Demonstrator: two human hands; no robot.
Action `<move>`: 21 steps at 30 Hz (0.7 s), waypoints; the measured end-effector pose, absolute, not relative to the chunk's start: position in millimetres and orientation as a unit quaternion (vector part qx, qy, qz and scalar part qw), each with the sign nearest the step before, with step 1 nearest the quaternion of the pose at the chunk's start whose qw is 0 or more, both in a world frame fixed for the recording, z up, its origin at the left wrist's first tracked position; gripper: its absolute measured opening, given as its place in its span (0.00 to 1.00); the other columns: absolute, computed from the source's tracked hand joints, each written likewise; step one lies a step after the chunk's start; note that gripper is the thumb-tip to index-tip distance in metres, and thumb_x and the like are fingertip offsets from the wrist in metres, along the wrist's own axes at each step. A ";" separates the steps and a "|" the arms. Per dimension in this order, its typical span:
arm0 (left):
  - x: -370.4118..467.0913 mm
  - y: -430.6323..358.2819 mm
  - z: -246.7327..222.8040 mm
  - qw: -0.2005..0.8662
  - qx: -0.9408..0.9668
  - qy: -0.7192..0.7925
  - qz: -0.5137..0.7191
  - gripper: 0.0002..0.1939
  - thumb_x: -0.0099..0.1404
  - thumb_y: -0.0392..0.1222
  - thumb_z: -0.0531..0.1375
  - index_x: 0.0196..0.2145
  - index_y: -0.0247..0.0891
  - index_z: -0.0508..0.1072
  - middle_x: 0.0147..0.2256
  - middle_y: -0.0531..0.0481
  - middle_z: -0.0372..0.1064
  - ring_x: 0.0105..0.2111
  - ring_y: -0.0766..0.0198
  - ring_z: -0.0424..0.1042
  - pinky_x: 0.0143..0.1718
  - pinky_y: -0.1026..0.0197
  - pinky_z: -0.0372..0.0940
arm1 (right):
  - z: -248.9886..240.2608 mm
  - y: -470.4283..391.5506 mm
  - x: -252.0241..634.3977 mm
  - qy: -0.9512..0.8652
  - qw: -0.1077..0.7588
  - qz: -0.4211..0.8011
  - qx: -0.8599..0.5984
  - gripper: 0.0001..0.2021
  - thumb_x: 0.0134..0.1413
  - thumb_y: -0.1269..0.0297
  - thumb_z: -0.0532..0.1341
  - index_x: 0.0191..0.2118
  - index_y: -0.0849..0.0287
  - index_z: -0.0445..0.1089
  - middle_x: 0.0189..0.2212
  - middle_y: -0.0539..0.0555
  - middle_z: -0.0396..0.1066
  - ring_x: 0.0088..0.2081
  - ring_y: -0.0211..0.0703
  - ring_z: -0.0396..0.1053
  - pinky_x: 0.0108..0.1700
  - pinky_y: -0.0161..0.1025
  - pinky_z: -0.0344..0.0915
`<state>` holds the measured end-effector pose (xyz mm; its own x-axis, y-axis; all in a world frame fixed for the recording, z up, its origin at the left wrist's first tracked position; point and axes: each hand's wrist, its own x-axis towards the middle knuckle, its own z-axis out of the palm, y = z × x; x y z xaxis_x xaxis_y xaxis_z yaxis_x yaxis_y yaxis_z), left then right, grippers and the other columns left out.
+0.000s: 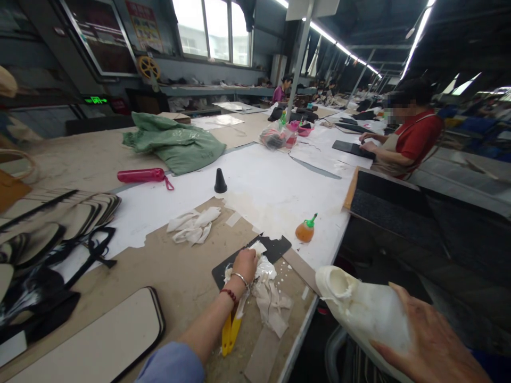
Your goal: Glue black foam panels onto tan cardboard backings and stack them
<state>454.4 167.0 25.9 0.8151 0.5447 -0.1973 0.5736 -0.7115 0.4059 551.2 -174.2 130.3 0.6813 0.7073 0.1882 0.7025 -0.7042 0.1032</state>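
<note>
My right hand is wrapped around a white plastic bottle. The bottle is tilted, its open mouth toward the table edge, with pale residue around the neck. My left hand, with a bracelet at the wrist, is closed over a black board smeared with white paste. A whitish piece shows at its fingertips, but what the fingers hold is unclear. Close below that hand lie a crumpled, stained cloth and a yellow two-pronged tool, partly hidden by my forearm.
An orange bottle with a green cap, a black cone and a white rag are on the table. To the left are stacked beige panels and black straps. A person in red works at the right.
</note>
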 end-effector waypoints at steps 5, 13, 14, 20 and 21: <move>465.5 157.8 23.2 0.228 0.934 0.270 -0.055 0.12 0.63 0.34 0.49 0.34 0.32 0.72 0.37 0.39 0.70 0.40 0.58 0.68 0.40 0.61 0.60 | 134.8 -163.6 554.1 0.391 0.009 0.129 0.911 0.43 0.38 0.54 0.58 0.60 0.54 0.35 0.46 0.64 0.60 0.46 0.61 0.63 0.45 0.55 0.63; 472.3 151.9 29.6 0.230 0.938 0.246 -0.075 0.13 0.63 0.33 0.48 0.35 0.31 0.73 0.39 0.39 0.69 0.41 0.57 0.67 0.41 0.60 0.60 | 132.0 -159.3 562.9 0.398 0.022 0.096 0.912 0.44 0.39 0.52 0.59 0.59 0.56 0.35 0.47 0.65 0.58 0.47 0.62 0.62 0.47 0.54 0.61; 471.3 152.5 31.5 0.232 0.938 0.248 -0.074 0.13 0.63 0.32 0.49 0.34 0.31 0.73 0.38 0.39 0.69 0.41 0.58 0.67 0.41 0.60 0.60 | 130.8 -156.9 563.2 0.396 0.018 0.097 0.913 0.44 0.37 0.52 0.60 0.59 0.57 0.37 0.47 0.65 0.59 0.48 0.62 0.61 0.48 0.53 0.61; 447.4 154.8 53.1 0.241 0.925 0.290 -0.033 0.08 0.62 0.36 0.53 0.35 0.33 0.71 0.38 0.43 0.68 0.41 0.59 0.66 0.42 0.62 0.59 | 128.8 -118.4 560.5 0.372 -0.010 0.063 0.926 0.41 0.34 0.54 0.61 0.56 0.63 0.45 0.45 0.64 0.61 0.47 0.59 0.61 0.48 0.50 0.59; 439.7 154.1 57.3 0.241 0.922 0.301 -0.023 0.07 0.62 0.37 0.53 0.35 0.33 0.70 0.38 0.43 0.68 0.41 0.60 0.66 0.41 0.62 0.58 | 128.9 -109.2 559.8 0.371 -0.012 0.051 0.927 0.40 0.35 0.55 0.61 0.56 0.64 0.46 0.44 0.63 0.61 0.46 0.59 0.61 0.48 0.49 0.59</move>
<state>439.7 154.1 57.3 0.8175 0.5447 -0.1871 0.5665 -0.7019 0.4318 559.8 -109.2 128.9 0.7192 0.6870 0.1041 0.6894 -0.7242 0.0159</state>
